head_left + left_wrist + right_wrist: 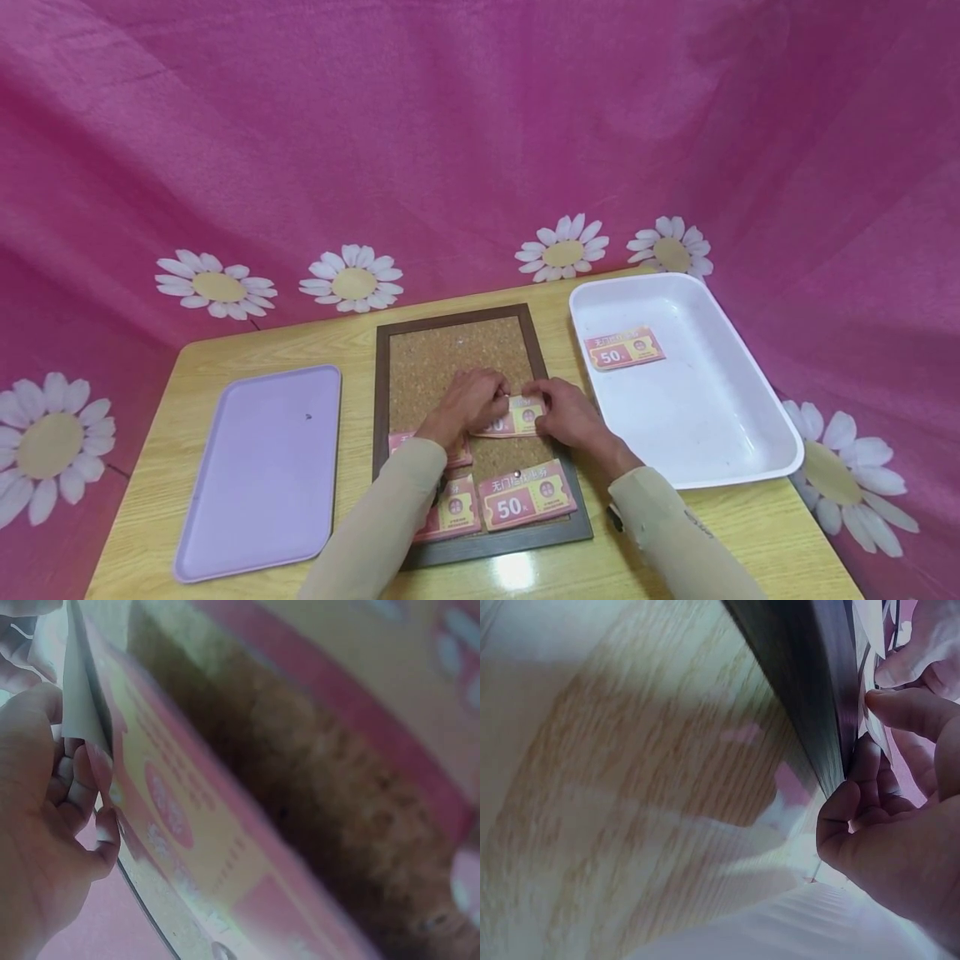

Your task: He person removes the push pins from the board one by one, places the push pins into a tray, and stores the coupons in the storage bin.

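Observation:
A brown-framed cork board (pixel 457 367) lies on the wooden table. Over its middle right, both hands hold a pink and yellow coupon (pixel 519 417) printed with a 50. My left hand (pixel 472 402) pinches it at the upper left, its fingertips partly hidden in the head view. The coupon's right edge is between the thumb and fingers of my right hand (pixel 572 412). Below, a similar coupon (pixel 528 500) has a pushpin (pixel 517 473) at its top. Two more coupons, one at lower left (pixel 456 510) and one above it (pixel 459 454), are partly covered by the left arm.
To the right stands a white tray (pixel 690 433) with one coupon (pixel 622 347) inside. A lilac tray (pixel 262 475) lies on the left, with a small dark object (pixel 308 416) on it. Behind the table (pixel 352 333) hangs a pink cloth with daisies.

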The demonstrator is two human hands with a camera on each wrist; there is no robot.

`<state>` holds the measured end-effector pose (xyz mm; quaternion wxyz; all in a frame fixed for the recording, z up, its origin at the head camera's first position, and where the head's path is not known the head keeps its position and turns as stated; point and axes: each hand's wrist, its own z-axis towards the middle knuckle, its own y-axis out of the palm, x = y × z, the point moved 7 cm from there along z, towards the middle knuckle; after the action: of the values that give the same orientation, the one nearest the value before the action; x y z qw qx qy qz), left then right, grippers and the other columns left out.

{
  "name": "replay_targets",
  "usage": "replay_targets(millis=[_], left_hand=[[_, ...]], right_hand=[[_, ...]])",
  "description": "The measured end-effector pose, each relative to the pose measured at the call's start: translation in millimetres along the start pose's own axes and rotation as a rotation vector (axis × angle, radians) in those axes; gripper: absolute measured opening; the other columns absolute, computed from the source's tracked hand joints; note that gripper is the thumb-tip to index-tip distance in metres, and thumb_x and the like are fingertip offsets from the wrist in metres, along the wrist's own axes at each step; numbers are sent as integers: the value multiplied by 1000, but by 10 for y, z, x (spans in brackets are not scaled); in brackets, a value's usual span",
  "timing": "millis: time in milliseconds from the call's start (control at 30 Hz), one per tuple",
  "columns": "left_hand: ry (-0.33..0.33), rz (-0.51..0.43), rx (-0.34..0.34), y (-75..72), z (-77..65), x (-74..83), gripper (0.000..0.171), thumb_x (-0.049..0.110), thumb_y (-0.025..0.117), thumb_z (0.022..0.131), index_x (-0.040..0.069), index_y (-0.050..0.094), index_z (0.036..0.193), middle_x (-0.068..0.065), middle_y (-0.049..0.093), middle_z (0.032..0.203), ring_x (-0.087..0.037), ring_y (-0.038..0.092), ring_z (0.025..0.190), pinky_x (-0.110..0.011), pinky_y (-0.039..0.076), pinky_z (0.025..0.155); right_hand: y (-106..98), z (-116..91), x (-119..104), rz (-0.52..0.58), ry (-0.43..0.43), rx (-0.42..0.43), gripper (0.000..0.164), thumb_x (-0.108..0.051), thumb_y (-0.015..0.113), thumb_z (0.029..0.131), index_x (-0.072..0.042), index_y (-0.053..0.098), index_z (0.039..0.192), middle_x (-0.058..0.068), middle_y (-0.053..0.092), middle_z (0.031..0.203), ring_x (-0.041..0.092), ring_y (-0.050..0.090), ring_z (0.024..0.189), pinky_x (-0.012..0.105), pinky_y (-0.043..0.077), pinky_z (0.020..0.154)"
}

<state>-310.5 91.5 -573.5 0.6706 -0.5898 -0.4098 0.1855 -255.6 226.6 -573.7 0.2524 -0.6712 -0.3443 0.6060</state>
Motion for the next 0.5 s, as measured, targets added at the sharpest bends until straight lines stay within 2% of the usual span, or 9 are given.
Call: replay_targets(millis=[333,500], left_hand=[[-31,-9,-36,2,15,8,18,22,58,82,23,69,96,9,66,94,-12,56,85,-39,41,84],[-48,48,-75,9,22,30,19,28,61,80,26,65,98,8,62,98,-14,56,90,-42,41,88]], right_hand=[[9,7,21,5,-16,0,54,-6,74,67,-19,66,119,3,64,106,18,54,87,35,45,80],[0,10,12,16,-32,5,53,-5,75,66,-18,66,117,4,64,106,18,54,87,36,45,80]])
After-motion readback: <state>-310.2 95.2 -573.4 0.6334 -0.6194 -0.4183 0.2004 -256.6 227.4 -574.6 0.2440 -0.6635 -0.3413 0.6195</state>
